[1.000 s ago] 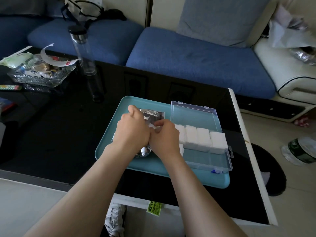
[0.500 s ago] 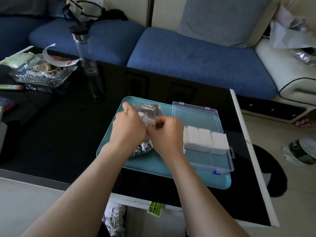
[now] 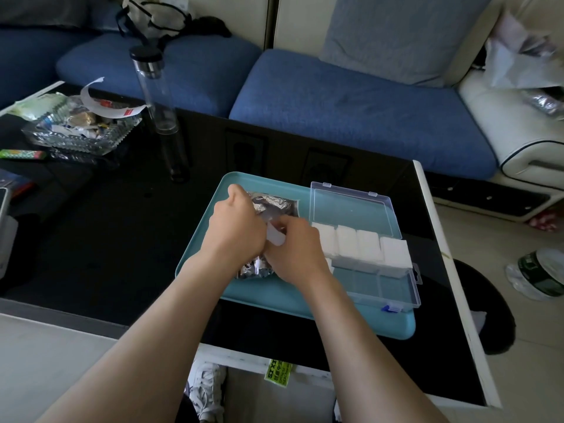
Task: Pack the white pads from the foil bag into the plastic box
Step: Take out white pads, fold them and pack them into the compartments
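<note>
Since half a second ago the right hand (image 3: 297, 254) has drawn slightly nearer the person, and the white pad (image 3: 274, 238) between the two hands sits lower against the foil. Nearest, a white shoe (image 3: 205, 389) lies on the floor under the table's edge. On the black table (image 3: 122, 233) rests a teal tray (image 3: 198, 264). Over its left half the left hand (image 3: 236, 230) grips the crumpled foil bag (image 3: 273, 206), fingers curled round it, while the right hand pinches the white pad just beside the foil. To the right on the same tray, the plastic box (image 3: 393, 288) stands with its lid (image 3: 351, 209) swung back. Four packed pads (image 3: 363, 247) stand side by side in its far row. Farther back on the table stand a clear bottle (image 3: 157, 96) and a glass dish (image 3: 82, 132) of wrappers. Beyond them is a blue sofa (image 3: 351, 102).
</note>
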`<state>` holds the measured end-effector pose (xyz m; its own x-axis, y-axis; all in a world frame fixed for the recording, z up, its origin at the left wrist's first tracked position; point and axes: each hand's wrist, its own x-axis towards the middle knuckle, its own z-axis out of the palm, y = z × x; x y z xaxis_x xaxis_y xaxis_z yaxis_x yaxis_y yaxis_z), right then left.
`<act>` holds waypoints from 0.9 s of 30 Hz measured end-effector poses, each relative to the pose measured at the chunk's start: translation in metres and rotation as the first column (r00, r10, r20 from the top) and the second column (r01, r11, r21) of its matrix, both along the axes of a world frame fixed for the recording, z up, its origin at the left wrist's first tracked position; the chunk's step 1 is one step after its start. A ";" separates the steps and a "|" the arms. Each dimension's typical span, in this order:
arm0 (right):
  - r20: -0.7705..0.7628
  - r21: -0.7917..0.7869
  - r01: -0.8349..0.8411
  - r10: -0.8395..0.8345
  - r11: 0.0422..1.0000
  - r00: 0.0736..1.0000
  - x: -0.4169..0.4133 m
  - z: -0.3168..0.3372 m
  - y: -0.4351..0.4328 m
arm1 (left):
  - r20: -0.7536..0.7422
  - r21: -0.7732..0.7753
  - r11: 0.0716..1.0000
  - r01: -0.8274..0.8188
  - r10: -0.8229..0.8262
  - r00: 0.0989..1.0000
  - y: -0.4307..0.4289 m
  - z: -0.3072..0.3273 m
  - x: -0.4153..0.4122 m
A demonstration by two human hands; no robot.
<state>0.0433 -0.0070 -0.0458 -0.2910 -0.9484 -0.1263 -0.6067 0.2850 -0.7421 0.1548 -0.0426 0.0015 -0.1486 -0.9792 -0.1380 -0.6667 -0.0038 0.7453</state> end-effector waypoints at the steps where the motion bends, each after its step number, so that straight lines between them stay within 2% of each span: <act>1: 0.015 -0.013 0.034 -0.034 0.999 0.999 0.000 -0.004 -0.001 | -0.011 0.000 1.000 -0.006 0.006 1.000 0.000 -0.001 0.000; 7: -0.012 -0.122 0.066 -0.068 0.990 0.998 0.000 0.001 -0.006 | -0.032 -0.022 0.999 -0.047 0.046 0.998 -0.002 0.000 0.002; 11: 0.009 -0.243 0.150 -0.153 0.958 0.988 -0.007 0.006 -0.007 | 0.030 -0.033 0.996 -0.085 0.086 0.996 -0.003 -0.002 0.001; 14: 0.200 -0.247 0.286 -0.240 0.926 0.950 -0.009 0.011 -0.005 | 0.038 -0.081 0.994 -0.078 0.082 0.996 -0.003 -0.003 0.000; 16: 0.402 -0.207 0.366 -0.262 0.907 0.877 -0.014 0.017 -0.003 | 0.015 -0.149 0.987 -0.059 0.062 0.998 -0.004 -0.008 0.000; 18: 0.531 -0.181 0.398 -0.251 0.899 0.809 -0.018 0.026 0.001 | -0.002 -0.181 0.983 -0.033 0.033 0.999 -0.006 -0.013 0.001; 23: 0.594 -0.234 0.393 -0.190 0.889 0.782 -0.036 0.040 0.013 | 0.052 -0.153 0.983 0.103 -0.096 0.994 -0.011 -0.028 -0.008; 25: 0.580 -0.250 0.375 -0.171 0.893 0.796 -0.046 0.045 0.019 | 0.146 -0.232 0.963 0.139 -0.107 0.983 -0.012 -0.028 -0.016; 27: 0.580 -0.265 0.356 -0.147 0.896 0.801 -0.054 0.050 0.025 | 0.123 -0.343 0.931 0.129 -0.091 0.988 -0.009 -0.018 -0.026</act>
<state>-0.0107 0.0183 0.0040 -0.5103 -0.8599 -0.0150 -0.0274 0.0337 -0.9991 0.1291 -0.0517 -0.0169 -0.2613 -0.9466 0.1887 -0.7215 0.3214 0.6133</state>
